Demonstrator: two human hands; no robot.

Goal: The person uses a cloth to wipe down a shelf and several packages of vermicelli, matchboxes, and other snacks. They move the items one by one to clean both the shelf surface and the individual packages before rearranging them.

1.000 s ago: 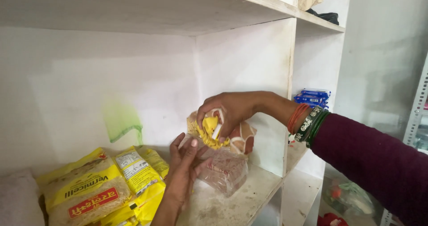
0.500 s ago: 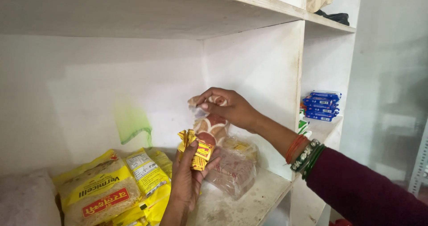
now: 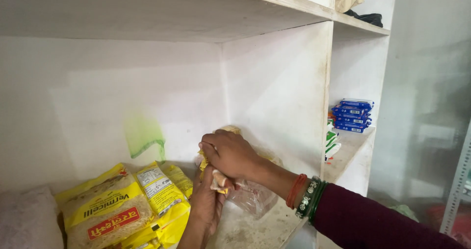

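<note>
At the far left of the shelf [image 3: 255, 229] we see a whitish, soft-looking bag [image 3: 24, 219], partly cut off by the frame. Just beside it lie the yellow vermicelli packets [image 3: 122, 209], overlapping one another and leaning toward the back wall, where a green smear [image 3: 143, 136] marks the white paint.

Next comes our left hand [image 3: 206, 202], rising from below with the fingers curled up around a small yellow packet [image 3: 216, 182]; it grips the packet from beneath. Our right hand [image 3: 230, 153] comes in from the right and closes over the top of the same small yellow packet, fingers clenched down on it, so the packet sits pinched between the two hands and mostly hidden. It is held just above the shelf board, near the inner corner of the compartment.

Directly behind and under the hands rests a clear plastic bag [image 3: 252, 197] with pale contents, touching the shelf. On the right wrist we wear red and green bangles [image 3: 306, 200] against a dark maroon sleeve [image 3: 373, 224].

Farther right, past the white divider [image 3: 279, 92], the next compartment holds a stack of blue packets [image 3: 352, 115] and some green and white packets [image 3: 331, 142].
</note>
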